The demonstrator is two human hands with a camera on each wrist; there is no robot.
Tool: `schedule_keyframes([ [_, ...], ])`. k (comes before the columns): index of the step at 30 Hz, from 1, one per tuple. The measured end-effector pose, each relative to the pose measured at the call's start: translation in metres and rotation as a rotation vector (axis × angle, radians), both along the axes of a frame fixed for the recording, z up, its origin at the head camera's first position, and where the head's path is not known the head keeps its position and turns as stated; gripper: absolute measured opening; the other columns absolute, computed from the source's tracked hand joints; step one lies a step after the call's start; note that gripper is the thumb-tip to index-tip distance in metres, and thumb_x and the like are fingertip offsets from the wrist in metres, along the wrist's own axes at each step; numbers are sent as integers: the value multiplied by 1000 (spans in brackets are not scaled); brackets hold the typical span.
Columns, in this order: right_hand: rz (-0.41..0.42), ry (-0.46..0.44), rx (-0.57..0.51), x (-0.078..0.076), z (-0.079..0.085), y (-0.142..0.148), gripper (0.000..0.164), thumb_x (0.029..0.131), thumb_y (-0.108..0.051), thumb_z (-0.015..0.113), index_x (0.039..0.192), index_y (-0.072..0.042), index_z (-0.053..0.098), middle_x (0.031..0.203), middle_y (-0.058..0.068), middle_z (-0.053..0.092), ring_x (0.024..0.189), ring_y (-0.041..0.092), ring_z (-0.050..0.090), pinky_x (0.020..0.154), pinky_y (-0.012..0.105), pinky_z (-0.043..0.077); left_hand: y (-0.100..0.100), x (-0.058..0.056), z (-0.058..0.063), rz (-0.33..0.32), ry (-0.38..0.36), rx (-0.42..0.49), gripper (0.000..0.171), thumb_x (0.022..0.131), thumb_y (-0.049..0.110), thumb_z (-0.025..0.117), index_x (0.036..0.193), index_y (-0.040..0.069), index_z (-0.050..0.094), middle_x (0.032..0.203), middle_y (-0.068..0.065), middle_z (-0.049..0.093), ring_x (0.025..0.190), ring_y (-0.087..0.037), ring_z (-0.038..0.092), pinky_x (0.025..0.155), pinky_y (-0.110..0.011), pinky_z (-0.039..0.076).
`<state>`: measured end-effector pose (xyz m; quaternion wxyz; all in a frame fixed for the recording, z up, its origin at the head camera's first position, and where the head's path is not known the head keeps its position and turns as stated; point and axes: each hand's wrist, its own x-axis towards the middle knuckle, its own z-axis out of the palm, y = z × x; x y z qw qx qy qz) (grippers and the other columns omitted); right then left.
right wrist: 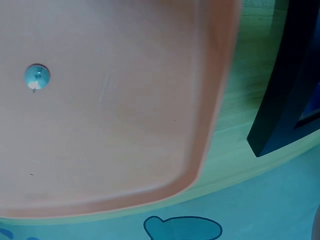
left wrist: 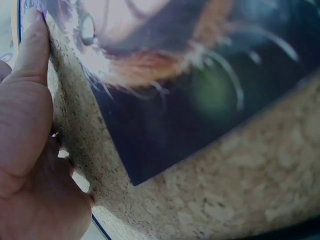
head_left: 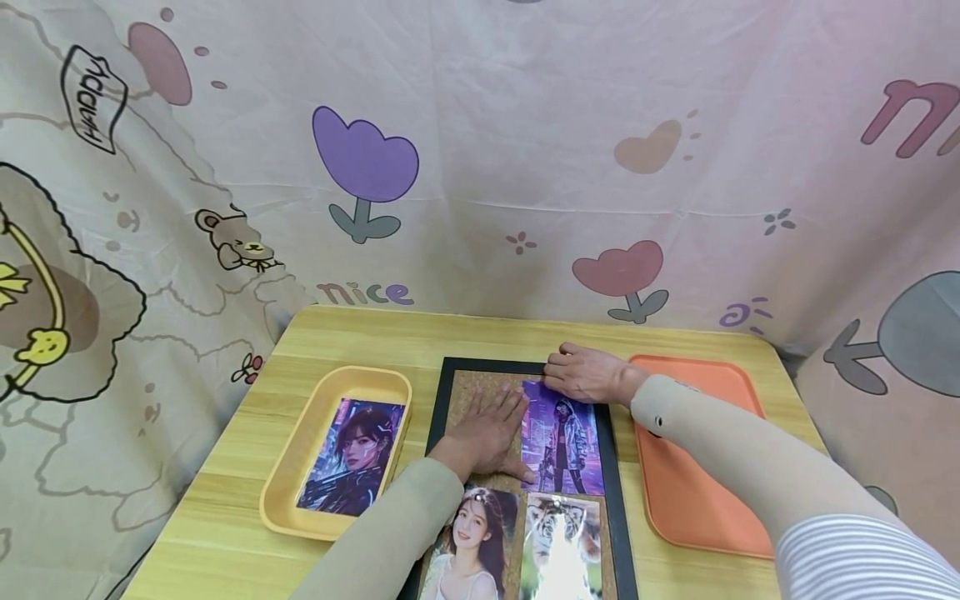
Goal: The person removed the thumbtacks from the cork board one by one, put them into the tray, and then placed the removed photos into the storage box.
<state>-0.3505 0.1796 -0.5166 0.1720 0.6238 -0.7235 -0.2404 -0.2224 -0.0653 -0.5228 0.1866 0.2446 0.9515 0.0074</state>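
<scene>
A printed cloth [head_left: 465, 125] with flowers and bears hangs behind and beside the wood-grain desk [head_left: 225, 467]. On the desk lies a black-framed corkboard [head_left: 465, 383], its near end running out of the head view. To its right sits an orange tray [head_left: 690, 517], partly hidden under the right arm; to its left, a smaller yellow tray [head_left: 375, 385].

There are 4 prints. The portrait print [head_left: 352, 458] lies in the yellow tray. The other 3 are on the cork: the purple hooded-figure print [head_left: 566, 442] at upper right, the long-haired woman print [head_left: 476, 542] at lower left, and the tiger print [head_left: 562, 542], washed by glare, at lower right.

The left hand [head_left: 486, 437] rests flat on the cork, fingers spread, its thumb at the hooded-figure print's lower left edge. The right hand [head_left: 588, 375] is at that print's upper right corner, its fingers bent; whether they pinch anything I cannot tell.

Smallest is 1 round metal tack [right wrist: 37, 76] inside the orange tray, seen from the right wrist.
</scene>
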Motion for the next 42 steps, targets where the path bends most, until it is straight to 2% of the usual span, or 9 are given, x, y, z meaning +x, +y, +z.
schedule_keyframes([
  [20, -63, -80, -78, 12, 5, 15, 22, 110, -24, 47, 112, -10, 63, 108, 6, 65, 102, 26, 57, 89, 40, 50, 8, 1, -3, -12, -11, 21, 129, 78, 90, 60, 171, 17, 7, 179, -1, 1, 165, -24, -2, 133, -57, 2],
  [29, -101, -57, -100, 23, 8, 35, 19, 108, -20, 45, 107, -8, 60, 103, 6, 62, 97, 27, 54, 85, 38, 47, 4, 0, -4, -4, -15, 40, 130, 78, 90, 60, 171, 16, 6, 178, -2, 0, 165, -25, -4, 132, -57, -1],
  [32, -114, -68, -119, 27, 11, 44, 25, 111, -17, 35, 105, -8, 57, 102, 6, 60, 96, 27, 51, 84, 39, 45, 1, 0, -3, -3, -13, 42, 130, 79, 90, 60, 171, 16, 6, 178, -3, -1, 165, -25, -5, 132, -57, -2],
  [37, -135, -48, -122, 35, 17, 59, 50, 112, -12, 7, 106, -6, 57, 102, 8, 59, 95, 28, 51, 84, 40, 45, -2, -1, -2, -9, -9, 49, 129, 80, 88, 60, 171, 15, 6, 178, -4, -1, 165, -26, -5, 132, -58, -2],
  [39, -154, -46, -121, 38, 18, 66, 54, 111, -12, 4, 108, -6, 57, 103, 9, 60, 96, 29, 51, 85, 40, 46, -2, -1, -2, -10, -9, 55, 129, 80, 88, 59, 171, 15, 6, 178, -5, -1, 165, -27, -4, 132, -59, -2],
  [42, -187, -50, -128, 41, 20, 77, 53, 110, -11, 6, 110, -6, 58, 105, 10, 61, 99, 30, 51, 87, 41, 47, -2, -1, -2, -10, -9, 60, 129, 80, 89, 59, 171, 15, 6, 178, -4, -1, 165, -27, -5, 131, -59, -2],
])
